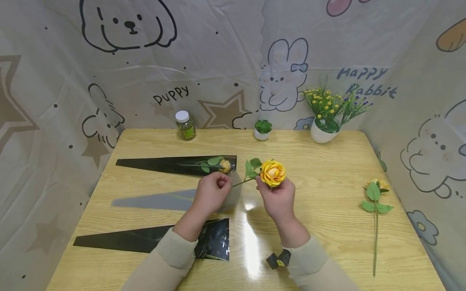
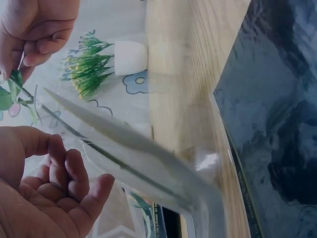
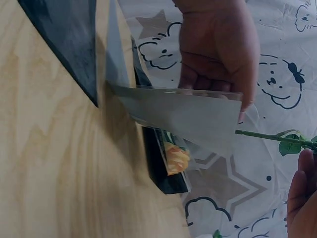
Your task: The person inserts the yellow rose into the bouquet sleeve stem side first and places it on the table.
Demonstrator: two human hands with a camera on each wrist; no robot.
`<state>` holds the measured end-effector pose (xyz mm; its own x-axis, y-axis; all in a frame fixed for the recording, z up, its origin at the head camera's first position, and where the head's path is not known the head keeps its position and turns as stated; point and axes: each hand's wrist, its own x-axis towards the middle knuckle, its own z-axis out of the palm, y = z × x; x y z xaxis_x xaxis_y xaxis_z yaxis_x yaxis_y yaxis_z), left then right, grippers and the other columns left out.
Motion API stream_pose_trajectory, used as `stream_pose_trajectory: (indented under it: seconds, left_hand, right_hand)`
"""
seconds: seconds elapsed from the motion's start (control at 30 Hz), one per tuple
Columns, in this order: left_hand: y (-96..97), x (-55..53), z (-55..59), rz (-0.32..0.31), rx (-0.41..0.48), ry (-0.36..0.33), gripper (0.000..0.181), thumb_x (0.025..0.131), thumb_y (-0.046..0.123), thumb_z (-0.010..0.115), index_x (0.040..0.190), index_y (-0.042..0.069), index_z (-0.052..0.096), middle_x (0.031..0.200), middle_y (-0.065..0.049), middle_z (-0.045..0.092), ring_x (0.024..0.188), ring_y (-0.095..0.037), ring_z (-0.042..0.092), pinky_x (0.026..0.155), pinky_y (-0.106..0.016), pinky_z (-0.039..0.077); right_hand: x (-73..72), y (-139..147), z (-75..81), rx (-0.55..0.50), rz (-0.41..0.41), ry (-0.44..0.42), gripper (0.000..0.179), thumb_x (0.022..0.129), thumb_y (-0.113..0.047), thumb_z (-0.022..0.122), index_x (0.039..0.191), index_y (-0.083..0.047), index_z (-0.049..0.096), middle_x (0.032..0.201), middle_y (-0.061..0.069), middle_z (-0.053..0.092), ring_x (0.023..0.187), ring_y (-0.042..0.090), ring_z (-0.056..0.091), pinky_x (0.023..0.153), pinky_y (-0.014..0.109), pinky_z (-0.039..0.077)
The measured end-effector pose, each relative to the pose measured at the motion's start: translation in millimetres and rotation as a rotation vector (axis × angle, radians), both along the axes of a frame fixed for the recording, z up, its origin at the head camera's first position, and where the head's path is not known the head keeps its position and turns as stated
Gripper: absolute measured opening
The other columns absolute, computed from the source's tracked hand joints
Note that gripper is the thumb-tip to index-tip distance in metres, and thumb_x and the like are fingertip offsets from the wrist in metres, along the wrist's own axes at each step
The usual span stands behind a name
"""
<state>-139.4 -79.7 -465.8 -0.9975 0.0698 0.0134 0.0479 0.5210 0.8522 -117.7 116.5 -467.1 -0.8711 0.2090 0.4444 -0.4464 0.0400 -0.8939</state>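
A yellow rose (image 1: 273, 173) with green leaves is in my right hand (image 1: 278, 198), which pinches its stem close under the bloom. Its stem (image 1: 243, 182) slants left toward my left hand (image 1: 214, 192). That hand's thumb and fingers pinch the mouth edge of a translucent grey flower sleeve (image 1: 154, 201), whose mouth end is lifted off the table. In the right wrist view the cut stem end (image 3: 240, 132) shows at the mouth of the sleeve (image 3: 198, 114). The sleeve's narrow end lies on the table, pointing left.
Behind lies a black sleeve (image 1: 153, 165) with a rose in it; a flat black sleeve (image 1: 120, 239) lies in front. Another rose (image 1: 375, 226) lies far right. A jar (image 1: 186, 127), a succulent (image 1: 262, 129) and a flowerpot (image 1: 324, 131) line the back. A small black object (image 1: 278, 259) is by the right sleeve cuff.
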Motion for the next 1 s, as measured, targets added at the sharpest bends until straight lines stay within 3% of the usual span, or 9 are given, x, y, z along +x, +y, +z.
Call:
stream_pose_trajectory:
  seconds: [0.23, 0.33, 0.47, 0.6, 0.7, 0.83, 0.9, 1.0]
  left_hand:
    - [3.3, 1.3, 3.7, 0.002, 0.016, 0.012, 0.009, 0.099, 0.014, 0.07, 0.097, 0.007, 0.074, 0.081, 0.0, 0.068, 0.066, -0.015, 0.058, 0.065, -0.035, 0.052]
    - [5.4, 2.8, 7.5, 0.0, 0.024, 0.029, 0.009, 0.098, 0.013, 0.07, 0.096, 0.006, 0.074, 0.081, 0.0, 0.067, 0.066, -0.015, 0.059, 0.065, -0.034, 0.052]
    - [7.7, 5.9, 13.3, 0.0, 0.035, 0.057, 0.008, 0.097, 0.013, 0.07, 0.095, 0.006, 0.075, 0.08, 0.0, 0.068, 0.067, -0.015, 0.06, 0.065, -0.034, 0.053]
    - [8.3, 7.4, 16.1, 0.016, 0.049, 0.076, 0.006, 0.096, 0.012, 0.072, 0.094, 0.007, 0.074, 0.081, 0.0, 0.068, 0.069, -0.014, 0.061, 0.065, -0.033, 0.053]
    - [7.6, 7.2, 16.6, 0.026, 0.052, 0.076, 0.005, 0.096, 0.011, 0.073, 0.094, 0.006, 0.074, 0.081, -0.001, 0.068, 0.069, -0.015, 0.061, 0.064, -0.032, 0.053]
    - [6.2, 6.5, 16.7, 0.027, 0.046, 0.056, 0.005, 0.096, 0.012, 0.073, 0.095, 0.007, 0.074, 0.082, -0.001, 0.068, 0.069, -0.015, 0.06, 0.064, -0.032, 0.052]
    - [5.8, 6.0, 17.1, 0.024, 0.047, 0.046, 0.005, 0.097, 0.012, 0.073, 0.095, 0.007, 0.074, 0.083, -0.001, 0.068, 0.069, -0.015, 0.06, 0.065, -0.032, 0.052]
    - [5.5, 5.5, 16.8, 0.016, 0.044, 0.035, 0.005, 0.097, 0.012, 0.072, 0.096, 0.008, 0.074, 0.084, 0.0, 0.068, 0.069, -0.014, 0.059, 0.064, -0.032, 0.052]
  right_hand:
    - [5.7, -5, -8.2, -0.009, 0.033, -0.077, 0.021, 0.087, 0.015, 0.076, 0.105, 0.017, 0.066, 0.092, 0.025, 0.069, 0.075, 0.007, 0.069, 0.07, 0.024, 0.06]
    - [7.0, -8, -13.5, 0.001, 0.05, -0.108, 0.022, 0.086, 0.013, 0.078, 0.105, 0.016, 0.066, 0.09, 0.019, 0.071, 0.076, 0.01, 0.07, 0.075, 0.025, 0.06]
    - [6.7, -14, -19.2, 0.013, 0.042, -0.131, 0.025, 0.086, 0.011, 0.079, 0.108, 0.015, 0.068, 0.096, 0.013, 0.074, 0.092, 0.019, 0.072, 0.088, 0.026, 0.059]
    - [4.5, -19, -21.5, 0.017, 0.031, -0.115, 0.034, 0.084, 0.012, 0.08, 0.114, 0.015, 0.063, 0.105, 0.019, 0.071, 0.102, 0.02, 0.07, 0.093, 0.027, 0.057]
    - [4.5, -19, -22.2, 0.0, 0.058, -0.102, 0.056, 0.085, 0.013, 0.078, 0.133, 0.012, 0.05, 0.114, 0.02, 0.065, 0.105, 0.018, 0.067, 0.092, 0.027, 0.057]
    - [6.8, -13, -23.0, -0.039, 0.15, -0.072, 0.082, 0.089, 0.014, 0.071, 0.154, -0.002, 0.025, 0.117, 0.02, 0.058, 0.101, 0.021, 0.068, 0.085, 0.028, 0.06]
    - [7.3, -10, -23.6, -0.036, 0.205, -0.032, 0.077, 0.09, 0.012, 0.061, 0.154, -0.003, 0.02, 0.115, 0.022, 0.057, 0.092, 0.025, 0.069, 0.081, 0.03, 0.061]
    - [6.0, -6, -25.2, 0.028, 0.251, 0.058, 0.057, 0.092, 0.008, 0.048, 0.143, 0.005, 0.023, 0.11, 0.025, 0.058, 0.077, 0.03, 0.066, 0.067, 0.028, 0.058]
